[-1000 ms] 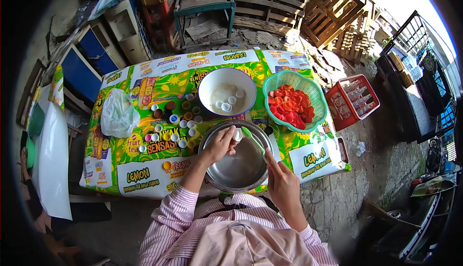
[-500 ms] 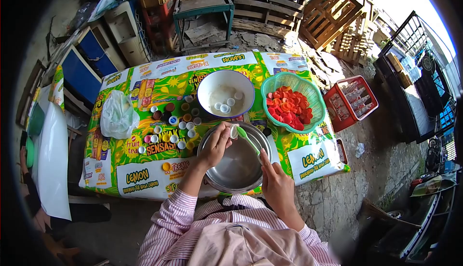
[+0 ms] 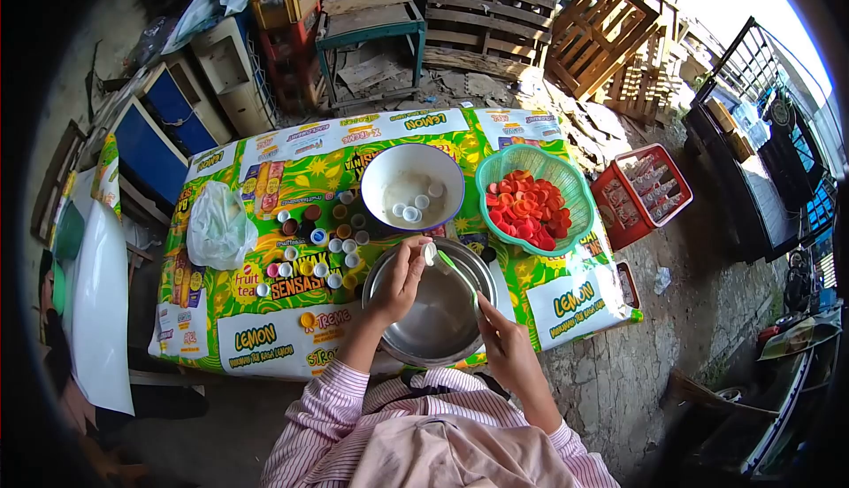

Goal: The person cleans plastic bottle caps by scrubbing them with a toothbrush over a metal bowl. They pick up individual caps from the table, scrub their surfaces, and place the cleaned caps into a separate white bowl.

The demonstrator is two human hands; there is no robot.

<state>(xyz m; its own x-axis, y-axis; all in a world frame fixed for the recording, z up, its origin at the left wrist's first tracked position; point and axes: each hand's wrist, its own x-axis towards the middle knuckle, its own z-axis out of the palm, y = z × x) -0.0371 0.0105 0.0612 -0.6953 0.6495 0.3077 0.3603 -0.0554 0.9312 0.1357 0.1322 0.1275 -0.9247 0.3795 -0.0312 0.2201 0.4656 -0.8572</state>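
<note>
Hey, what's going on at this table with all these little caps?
A person's left hand holds a white cap over a metal bowl, while the right hand holds a slim green-and-white tool, seemingly a brush, its green end at the cap. Beyond, a white bowl contains several pale caps, and a green basket holds many red ones. Assorted loose caps lie on the tablecloth to the left.

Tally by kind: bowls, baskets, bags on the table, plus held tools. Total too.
White bowl: 1
Metal bowl: 1
Green basket: 1
Plastic bag: 1
Slim green tool, in the right hand: 1
Total: 5
</note>
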